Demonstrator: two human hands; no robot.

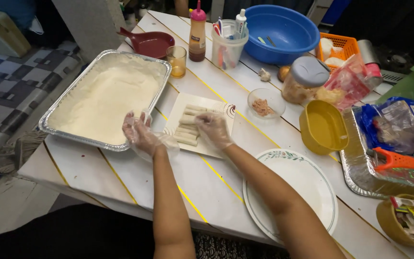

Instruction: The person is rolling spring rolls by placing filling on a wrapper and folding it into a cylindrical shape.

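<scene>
Item: rolls (188,125), pale, stacked on square plate (220,106), mid-counter (120,172). Right hand (212,130), gloved, fingers closed on a roll in the stack. Left hand (140,133), gloved, open and empty, at foil tray (53,115) rim. Step judged: picking up; lifting called for care.

Home kitchen or food-prep corner. White plank table (120,177) crowded with foil tray of flour (104,98), sauce bottle (197,33), blue basin (283,31), plates. Patterned floor at left of frame.

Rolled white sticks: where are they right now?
Head view, table centre: the rolled sticks lie stacked on a square plate, between the foil tray and small glass bowl, under the right hand.
</scene>
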